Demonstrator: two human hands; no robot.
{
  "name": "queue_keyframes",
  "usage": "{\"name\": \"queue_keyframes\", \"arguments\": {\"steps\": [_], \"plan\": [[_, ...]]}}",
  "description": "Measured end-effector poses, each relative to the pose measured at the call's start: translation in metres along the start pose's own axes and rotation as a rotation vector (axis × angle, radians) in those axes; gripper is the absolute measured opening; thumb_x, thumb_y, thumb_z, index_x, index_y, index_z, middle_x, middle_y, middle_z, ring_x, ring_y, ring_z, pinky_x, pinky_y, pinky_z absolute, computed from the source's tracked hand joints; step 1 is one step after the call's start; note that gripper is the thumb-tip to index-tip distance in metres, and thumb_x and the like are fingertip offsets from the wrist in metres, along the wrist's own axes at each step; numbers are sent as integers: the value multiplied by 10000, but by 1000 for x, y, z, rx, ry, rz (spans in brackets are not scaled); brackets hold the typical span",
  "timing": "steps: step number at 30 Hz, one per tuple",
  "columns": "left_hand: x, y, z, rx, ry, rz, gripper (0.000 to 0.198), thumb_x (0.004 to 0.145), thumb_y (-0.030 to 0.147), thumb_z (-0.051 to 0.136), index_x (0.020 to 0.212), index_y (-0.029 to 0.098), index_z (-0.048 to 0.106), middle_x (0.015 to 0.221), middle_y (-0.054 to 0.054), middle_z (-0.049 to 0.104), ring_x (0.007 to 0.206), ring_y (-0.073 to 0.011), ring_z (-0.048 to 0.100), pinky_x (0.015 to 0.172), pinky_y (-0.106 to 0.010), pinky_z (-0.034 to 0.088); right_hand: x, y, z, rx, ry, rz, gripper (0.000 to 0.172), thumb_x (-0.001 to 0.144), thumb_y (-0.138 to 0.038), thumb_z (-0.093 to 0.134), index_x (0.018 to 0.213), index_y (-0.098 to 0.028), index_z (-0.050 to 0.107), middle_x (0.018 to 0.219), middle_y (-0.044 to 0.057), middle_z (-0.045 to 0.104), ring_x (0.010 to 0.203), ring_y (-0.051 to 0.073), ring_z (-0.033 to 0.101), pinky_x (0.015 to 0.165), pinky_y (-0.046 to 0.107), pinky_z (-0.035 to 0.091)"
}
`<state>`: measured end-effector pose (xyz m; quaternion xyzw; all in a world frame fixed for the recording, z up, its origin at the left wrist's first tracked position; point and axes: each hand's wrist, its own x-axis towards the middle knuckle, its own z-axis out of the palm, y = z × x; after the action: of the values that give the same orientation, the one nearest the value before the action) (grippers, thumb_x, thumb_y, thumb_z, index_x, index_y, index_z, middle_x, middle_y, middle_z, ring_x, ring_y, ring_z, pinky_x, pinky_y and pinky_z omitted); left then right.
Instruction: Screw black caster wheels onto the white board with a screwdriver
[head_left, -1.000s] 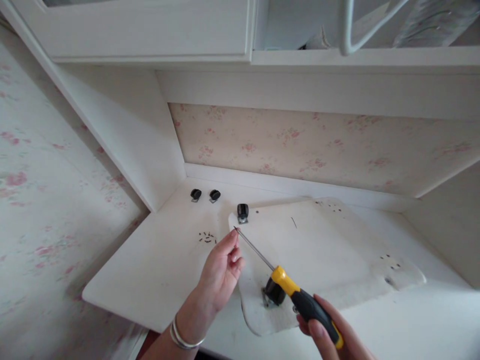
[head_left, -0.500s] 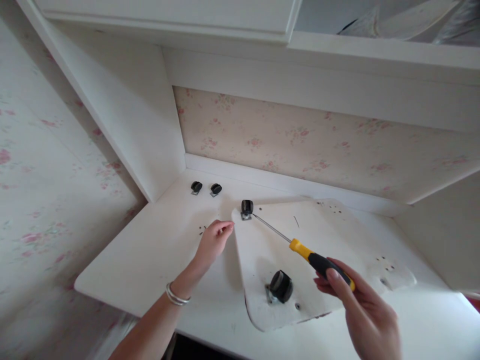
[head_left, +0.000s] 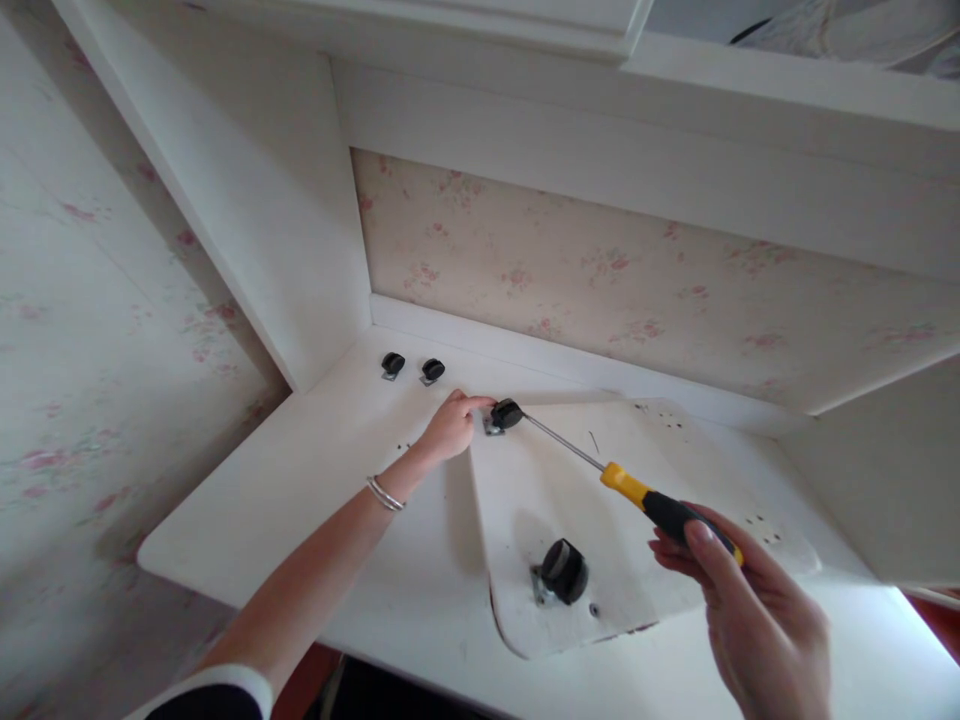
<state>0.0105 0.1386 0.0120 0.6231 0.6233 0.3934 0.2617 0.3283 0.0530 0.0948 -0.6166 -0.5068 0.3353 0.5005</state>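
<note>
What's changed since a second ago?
The left hand came off the screwdriver tip and moved forward to the far caster, a finger now at its wheel, which has swivelled rightward. The tip moved forward too, to the wheel's right side. The right hand still grips the screwdriver; the near caster and two loose casters stayed put.

Four casters [head_left: 564, 572], one screwdriver [head_left: 628, 487]

Floral wallpaper [head_left: 525, 250] covers the walls. White cabinet [head_left: 525, 20] overhead; white side panel [head_left: 285, 200] at left. White tabletop [head_left: 262, 520] below, brightest toward its right end.
</note>
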Motion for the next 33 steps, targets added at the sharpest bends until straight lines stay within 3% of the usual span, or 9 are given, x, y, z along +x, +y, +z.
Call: {"name": "queue_keyframes", "arguments": {"steps": [3,5,8,11,14,19,22,25,33], "plan": [[4,0,-7,-43,-38,-17,628,733,-44,367,1195,207,710,1056,-80,655,961,-197,597,971,-334,437,11,-13,6,-32,-9,-4,541,727,-546,742,1102,-157,707,756,72,751,656,243,724,628,335,608],[0,-2,-14,-70,2,-62,644,725,-35,379,1243,201,679,1125,-83,655,997,-202,595,990,-342,422,21,-27,12,-75,-37,-18,527,710,-551,755,1072,-169,719,712,56,740,630,218,712,616,307,594],[-16,-9,-25,-71,105,-177,600,731,2,403,1234,185,675,1072,-86,657,947,-208,599,934,-345,440,40,-52,25,-206,-134,-92,490,712,-579,742,1007,-188,736,656,31,716,584,187,683,585,284,566],[-34,-15,-29,-69,143,-247,436,784,86,453,1104,190,729,998,-81,640,849,-196,599,861,-331,451,61,-75,40,-401,-220,-219,467,759,-625,673,974,-218,746,635,12,696,582,175,663,563,281,526],[-45,-19,-21,-135,123,-296,307,850,284,541,1071,188,731,971,-82,640,822,-200,599,796,-315,451,77,-96,61,-557,-301,-348,428,791,-627,631,931,-242,755,608,-11,668,538,152,615,522,275,467],[-38,-18,-1,-291,102,-437,496,809,489,619,1195,180,653,1036,-78,672,872,-214,606,777,-314,423,80,-130,93,-794,-316,-561,361,805,-572,611,871,-253,767,519,-29,597,508,143,552,520,278,373],[-26,-15,5,-335,63,-424,456,765,490,652,1101,184,687,988,-49,684,892,-214,599,772,-301,409,73,-148,102,-828,-332,-666,324,842,-517,570,833,-251,755,568,-18,621,540,145,547,559,283,378],[-18,-13,9,-361,43,-360,343,728,464,662,920,183,713,811,-5,656,768,-185,567,684,-278,383,69,-158,106,-873,-345,-717,278,859,-456,549,798,-260,738,630,-3,651,558,153,539,575,296,380],[-15,-18,18,-354,73,-332,179,697,363,651,679,188,613,604,57,465,587,-117,397,549,-257,248,73,-164,125,-1062,-412,-858,307,854,-447,499,771,-238,707,659,33,657,620,193,565,587,313,343]]}}
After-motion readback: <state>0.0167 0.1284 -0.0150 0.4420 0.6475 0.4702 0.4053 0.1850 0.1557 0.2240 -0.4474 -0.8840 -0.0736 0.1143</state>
